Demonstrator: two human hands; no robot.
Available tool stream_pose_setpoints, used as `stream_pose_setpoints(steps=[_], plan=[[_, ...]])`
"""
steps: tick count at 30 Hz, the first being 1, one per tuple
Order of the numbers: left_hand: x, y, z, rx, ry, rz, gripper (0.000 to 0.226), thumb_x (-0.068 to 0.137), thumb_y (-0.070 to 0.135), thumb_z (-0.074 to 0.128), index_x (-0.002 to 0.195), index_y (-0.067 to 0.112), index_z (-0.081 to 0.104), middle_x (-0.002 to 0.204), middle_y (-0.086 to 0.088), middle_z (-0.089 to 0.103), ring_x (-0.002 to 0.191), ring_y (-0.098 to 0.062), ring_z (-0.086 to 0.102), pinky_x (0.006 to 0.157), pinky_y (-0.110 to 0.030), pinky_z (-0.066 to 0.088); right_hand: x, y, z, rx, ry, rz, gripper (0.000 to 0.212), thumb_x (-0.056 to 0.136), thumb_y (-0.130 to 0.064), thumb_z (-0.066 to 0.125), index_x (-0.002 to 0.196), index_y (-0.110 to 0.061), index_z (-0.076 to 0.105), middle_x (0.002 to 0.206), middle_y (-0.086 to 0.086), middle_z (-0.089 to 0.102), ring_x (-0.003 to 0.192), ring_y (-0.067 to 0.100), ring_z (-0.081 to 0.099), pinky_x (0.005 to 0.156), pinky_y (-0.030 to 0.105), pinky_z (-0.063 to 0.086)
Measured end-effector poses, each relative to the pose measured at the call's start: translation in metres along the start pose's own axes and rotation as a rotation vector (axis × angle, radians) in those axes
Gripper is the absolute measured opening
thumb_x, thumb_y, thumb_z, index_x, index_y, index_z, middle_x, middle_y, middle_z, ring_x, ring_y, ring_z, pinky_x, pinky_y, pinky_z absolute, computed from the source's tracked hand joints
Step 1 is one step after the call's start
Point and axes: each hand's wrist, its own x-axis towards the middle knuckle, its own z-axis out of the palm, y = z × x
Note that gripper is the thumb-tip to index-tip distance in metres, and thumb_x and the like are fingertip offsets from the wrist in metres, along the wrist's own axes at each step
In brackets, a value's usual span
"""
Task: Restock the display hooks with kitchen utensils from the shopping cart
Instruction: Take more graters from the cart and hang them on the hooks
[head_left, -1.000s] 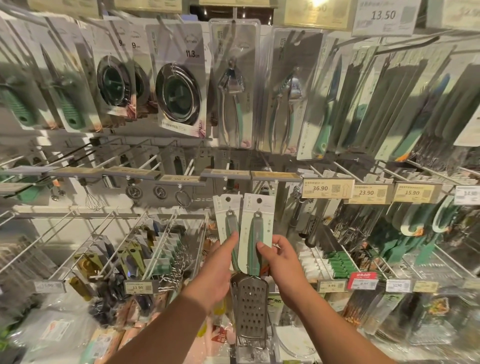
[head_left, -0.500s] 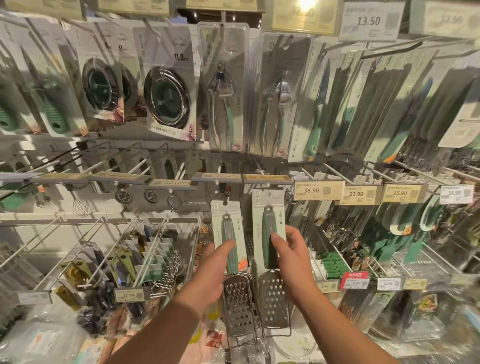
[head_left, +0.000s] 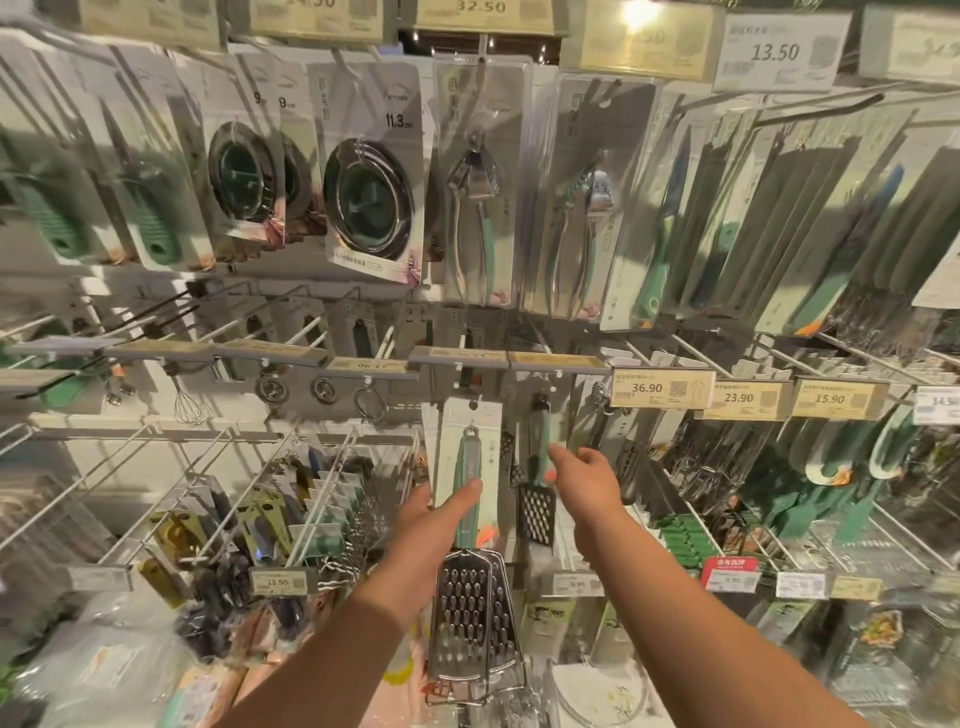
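My left hand (head_left: 431, 525) grips a steel grater (head_left: 470, 613) by its green handle, thumb on the front, fingers behind its white card. The card's top sits just under the hook rail (head_left: 457, 358); I cannot tell whether it is on a hook. A second green-handled grater (head_left: 537, 514) hangs further back to the right, from a hook below the same rail. My right hand (head_left: 592, 478) is beside that grater's handle, fingers loosely extended toward it and holding nothing. The shopping cart is out of view.
Packaged strainers (head_left: 369, 208), tongs (head_left: 475, 208) and knives (head_left: 665, 223) hang in the row above. Bare white hooks (head_left: 306, 327) jut out at the left of the middle row. Price tags (head_left: 660, 388) line the rail at right. Wire racks (head_left: 291, 499) with small goods stand lower left.
My right hand has let go of its grater, which now hangs further back on a hook. My left hand has lifted its grater higher toward the rail. The view tilted down slightly.
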Motion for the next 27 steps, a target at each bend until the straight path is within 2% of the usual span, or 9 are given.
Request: stream_pose_setpoints(steps=[2,5,7,9,13,16,19,23,27], plan=[[-0.002,0.004,-0.001,-0.008,0.017,-0.003,0.111,0.052,0.068,0.094,0.146,0.026,0.052,0.142,0.006,0.064,0.129,-0.022,0.062,0.113,-0.051,0.046,-0.004,0.004,0.002,0.008,-0.066,0.027,0.052,0.104,-0.034,0.058,0.149,-0.013,0.044,0.147,0.006,0.051,0.130,0.032,0.053,0.106,0.044,0.044],[-0.007,0.009,0.005,0.013,0.001,-0.005,0.051,0.078,0.034,0.088,0.122,0.018,0.069,0.107,0.002,0.080,0.101,-0.021,0.077,0.100,-0.048,0.057,-0.017,0.013,0.006,-0.001,-0.182,0.114,0.026,0.103,-0.030,0.061,0.120,-0.011,0.063,0.114,0.004,0.071,0.100,0.026,0.068,0.090,0.044,0.054],[-0.008,0.008,0.009,0.004,-0.014,-0.002,0.031,0.087,0.020,0.082,0.116,0.018,0.071,0.099,0.001,0.081,0.091,-0.020,0.079,0.086,-0.040,0.062,-0.024,0.017,0.009,0.014,-0.267,0.099,0.026,0.102,-0.027,0.062,0.114,-0.005,0.067,0.093,0.005,0.072,0.083,0.023,0.065,0.078,0.040,0.052],[-0.007,0.006,0.011,0.003,-0.004,0.009,0.028,0.088,0.018,0.081,0.115,0.019,0.071,0.098,-0.001,0.081,0.088,-0.020,0.079,0.075,-0.034,0.062,-0.030,0.020,0.011,0.021,-0.312,0.067,0.020,0.101,-0.027,0.064,0.107,-0.008,0.070,0.088,0.004,0.069,0.079,0.022,0.061,0.075,0.038,0.051],[-0.008,0.002,0.014,0.036,0.003,-0.001,0.058,0.072,0.039,0.090,0.123,0.022,0.069,0.108,0.004,0.080,0.102,-0.020,0.076,0.095,-0.043,0.059,-0.032,0.025,0.009,0.001,-0.350,0.026,0.019,0.100,-0.031,0.066,0.096,-0.012,0.069,0.081,0.003,0.060,0.075,0.019,0.054,0.072,0.036,0.049],[-0.008,0.000,0.016,0.088,-0.018,-0.001,0.043,0.082,0.034,0.086,0.121,0.026,0.069,0.106,0.010,0.079,0.103,-0.014,0.075,0.096,-0.039,0.058,-0.033,0.026,0.008,0.015,-0.378,0.006,0.021,0.100,-0.031,0.066,0.088,-0.013,0.064,0.074,0.004,0.055,0.065,0.016,0.052,0.063,0.032,0.047],[-0.010,0.000,0.017,0.160,-0.037,0.007,0.057,0.076,0.046,0.090,0.125,0.030,0.067,0.116,0.010,0.077,0.110,-0.015,0.072,0.102,-0.044,0.055,-0.035,0.026,0.004,0.041,-0.362,0.000,0.024,0.102,-0.026,0.065,0.081,-0.014,0.062,0.076,0.006,0.063,0.068,0.019,0.059,0.065,0.034,0.051],[-0.011,0.001,0.019,0.202,-0.031,0.025,0.033,0.089,0.040,0.080,0.118,0.030,0.069,0.111,0.014,0.077,0.106,-0.008,0.072,0.097,-0.035,0.057,-0.035,0.028,0.000,0.030,-0.326,0.006,0.025,0.097,-0.036,0.067,0.082,-0.016,0.063,0.089,0.015,0.067,0.081,0.028,0.061,0.080,0.049,0.053],[-0.011,0.002,0.022,0.214,-0.005,0.025,0.017,0.098,0.041,0.069,0.113,0.032,0.071,0.106,0.015,0.078,0.102,-0.008,0.073,0.095,-0.037,0.058,-0.031,0.031,-0.001,0.049,-0.259,0.025,0.024,0.103,-0.030,0.062,0.084,-0.015,0.060,0.084,0.013,0.069,0.077,0.029,0.063,0.078,0.054,0.055]])
